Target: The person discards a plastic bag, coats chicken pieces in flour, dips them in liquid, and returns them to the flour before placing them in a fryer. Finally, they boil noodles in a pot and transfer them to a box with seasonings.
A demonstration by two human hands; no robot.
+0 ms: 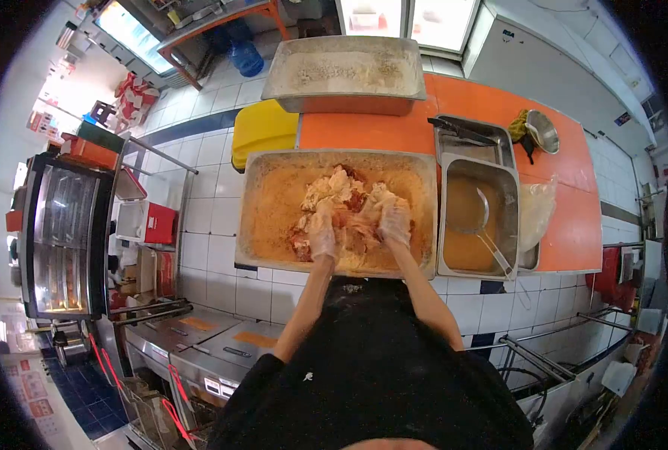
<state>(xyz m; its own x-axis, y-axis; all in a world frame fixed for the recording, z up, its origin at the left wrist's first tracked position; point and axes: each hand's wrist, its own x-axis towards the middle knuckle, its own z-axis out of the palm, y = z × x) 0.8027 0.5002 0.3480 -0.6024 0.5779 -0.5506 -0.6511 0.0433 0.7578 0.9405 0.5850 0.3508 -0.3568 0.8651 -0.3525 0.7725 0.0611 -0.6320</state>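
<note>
A large metal tray [248, 217] in front of me holds orange-tan breading flour [274, 187]. Raw chicken pieces [355, 225] are heaped in its middle, some thickly coated and others still showing red flesh. My left hand [323, 234], in a clear plastic glove, closes on chicken at the near left of the heap. On the right side, my gloved right hand [395, 222] grips floured chicken with curled fingers. The fingertips of both hands are partly hidden by meat and flour.
A steel pan of cloudy liquid [461, 247] with a strainer [484, 217] stands at the right. Behind it is a pan with black-handled tongs [461, 131]. A pale-flour tray [349, 67], a yellow bin [265, 131], a metal bowl [544, 133] and a plastic bag [535, 214] surround these.
</note>
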